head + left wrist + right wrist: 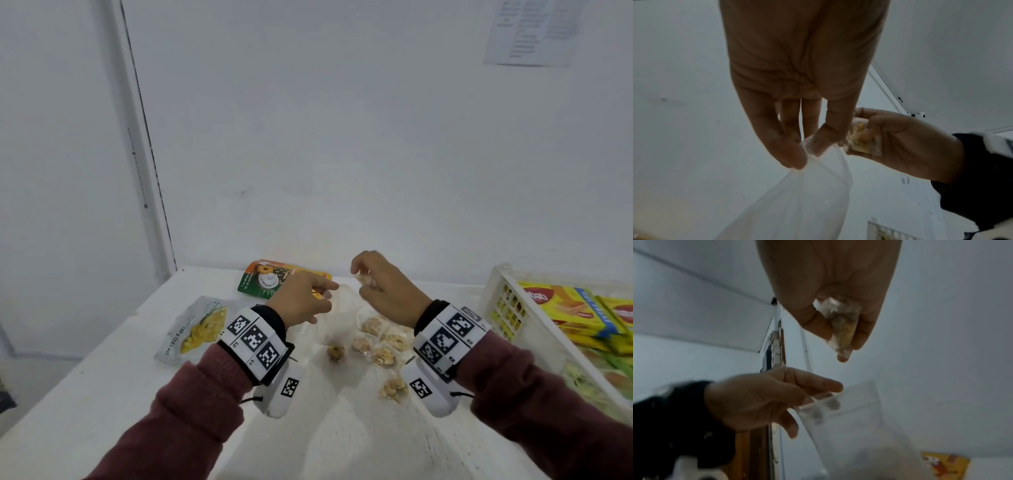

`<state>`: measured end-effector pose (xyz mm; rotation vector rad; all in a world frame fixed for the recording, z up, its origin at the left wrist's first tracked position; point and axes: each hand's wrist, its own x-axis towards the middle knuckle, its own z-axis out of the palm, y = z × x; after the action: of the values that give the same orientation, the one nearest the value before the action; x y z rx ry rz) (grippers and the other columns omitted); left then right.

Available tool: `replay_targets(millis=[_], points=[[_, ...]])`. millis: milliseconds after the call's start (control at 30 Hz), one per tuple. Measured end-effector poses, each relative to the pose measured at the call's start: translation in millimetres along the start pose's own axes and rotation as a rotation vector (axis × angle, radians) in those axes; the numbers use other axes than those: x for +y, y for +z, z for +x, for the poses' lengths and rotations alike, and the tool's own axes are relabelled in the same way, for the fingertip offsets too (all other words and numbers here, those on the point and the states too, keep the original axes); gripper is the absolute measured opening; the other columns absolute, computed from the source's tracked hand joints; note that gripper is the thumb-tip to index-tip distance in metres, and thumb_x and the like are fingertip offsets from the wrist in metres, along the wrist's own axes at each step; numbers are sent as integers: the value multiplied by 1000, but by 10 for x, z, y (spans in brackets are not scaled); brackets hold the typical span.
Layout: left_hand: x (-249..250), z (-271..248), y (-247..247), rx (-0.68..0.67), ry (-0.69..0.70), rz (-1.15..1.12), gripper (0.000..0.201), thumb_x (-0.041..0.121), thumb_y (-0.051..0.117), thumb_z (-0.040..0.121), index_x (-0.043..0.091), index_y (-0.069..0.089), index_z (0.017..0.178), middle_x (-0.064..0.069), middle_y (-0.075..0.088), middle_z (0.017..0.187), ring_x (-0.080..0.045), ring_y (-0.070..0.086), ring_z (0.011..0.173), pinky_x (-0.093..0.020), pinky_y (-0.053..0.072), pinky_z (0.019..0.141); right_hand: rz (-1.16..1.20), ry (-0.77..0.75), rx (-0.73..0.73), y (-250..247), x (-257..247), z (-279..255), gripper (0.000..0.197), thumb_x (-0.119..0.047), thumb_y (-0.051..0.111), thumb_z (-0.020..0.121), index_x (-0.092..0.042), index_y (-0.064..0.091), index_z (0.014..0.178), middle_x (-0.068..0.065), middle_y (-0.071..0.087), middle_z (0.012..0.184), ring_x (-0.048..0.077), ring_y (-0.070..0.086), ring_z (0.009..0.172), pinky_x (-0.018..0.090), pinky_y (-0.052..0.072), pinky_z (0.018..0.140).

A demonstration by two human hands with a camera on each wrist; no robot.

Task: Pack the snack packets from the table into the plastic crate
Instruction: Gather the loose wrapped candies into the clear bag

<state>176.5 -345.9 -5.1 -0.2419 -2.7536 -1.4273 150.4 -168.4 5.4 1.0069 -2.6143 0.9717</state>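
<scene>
Left hand [795, 91] pinches the clear plastic bag [797, 203] open; right hand [906, 144] grips a small clear-wrapped nut-cluster packet [861, 138] beside it, likely dropping it in next.

Both forearms extended forward over the table, sleeved in maroon, wrists banded with marker-printed cuffs. Left hand [303, 296] palm-down, thumb and fingertips [789, 154] pinched together on a clear bag. Right hand [383, 284] raised slightly higher, fingers curled around a small packet.
</scene>
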Motion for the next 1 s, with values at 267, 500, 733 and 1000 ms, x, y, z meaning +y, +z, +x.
replay_targets(millis=[267,500,733,1000], points=[[-63,9,-33,-7,11,-1,34,-1,57,82,5,62,115,-2,59,97,-4,53,61,-12,51,49,411,-34,121,132,-95,115,20,0,70,78,-18,61,79,0,65,80,4,57,73,10,43,73],[-124,45,-86,-19,-8,-91,42,5,64,81,11,60,122,-3,58,106,-3,54,61,-16,51,51,78,-1,22,291,82,151,9,-13,71,78,-17,74,85,-8,66,83,12,56,82,30,43,85],[-180,96,-76,-5,-30,-88,40,-1,57,81,11,60,120,6,56,85,-3,54,63,-16,50,50,-335,-2,-296,262,22,145,32,-34,39,98,-34,53,127,-11,54,108,10,36,108,27,16,90],[-190,161,-22,45,32,-50,30,3,50,88,9,64,114,-2,59,103,-4,52,64,-9,44,42,-781,-3,-463,213,40,-12,47,-54,23,95,-42,31,139,-11,41,137,15,27,132,48,7,110]])
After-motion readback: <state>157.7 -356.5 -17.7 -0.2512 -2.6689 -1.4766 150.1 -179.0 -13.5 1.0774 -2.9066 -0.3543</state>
